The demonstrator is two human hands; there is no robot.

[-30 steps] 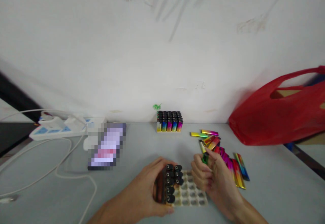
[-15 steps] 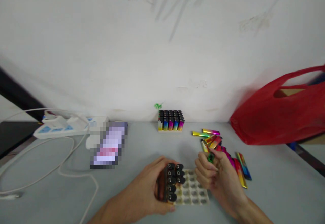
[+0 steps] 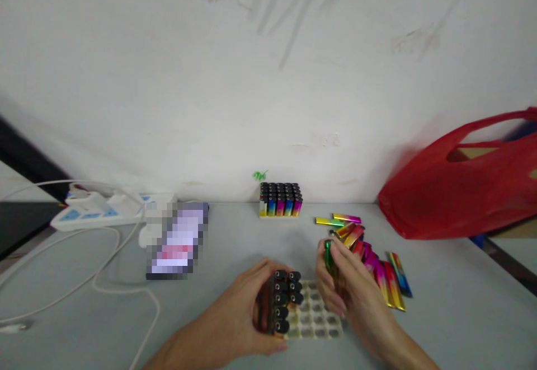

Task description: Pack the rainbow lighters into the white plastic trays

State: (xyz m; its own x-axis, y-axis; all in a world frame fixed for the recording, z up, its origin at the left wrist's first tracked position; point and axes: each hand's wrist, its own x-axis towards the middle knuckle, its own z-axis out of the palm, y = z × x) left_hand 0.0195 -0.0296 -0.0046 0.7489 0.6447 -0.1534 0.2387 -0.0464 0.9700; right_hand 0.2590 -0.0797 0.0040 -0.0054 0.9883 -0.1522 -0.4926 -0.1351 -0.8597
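Note:
My left hand (image 3: 245, 311) is wrapped around the left side of a pale lighter tray (image 3: 321, 333), its fingers and thumb against the outer column of lighters. Several lighters (image 3: 281, 298) stand upright in the tray's two left columns, black tops up. The holes to their right hold nothing. Just above the tray's right side, my right hand (image 3: 350, 286) is closed around a lighter (image 3: 329, 253) with its shiny green end showing; the rest is hidden by the fingers. Beyond that hand lies a loose pile of shiny rainbow-coloured lighters (image 3: 371, 258).
A full block of lighters (image 3: 279, 207) stands against the wall. A red bag (image 3: 457, 191) sits at the right. To the left are a phone (image 3: 178, 241), a white power strip (image 3: 100, 213) and a loose white cable (image 3: 153, 297).
My right hand has turned and shifted slightly left, bringing the lighter more upright with its green side showing. My left hand stays around the lighters in the tray.

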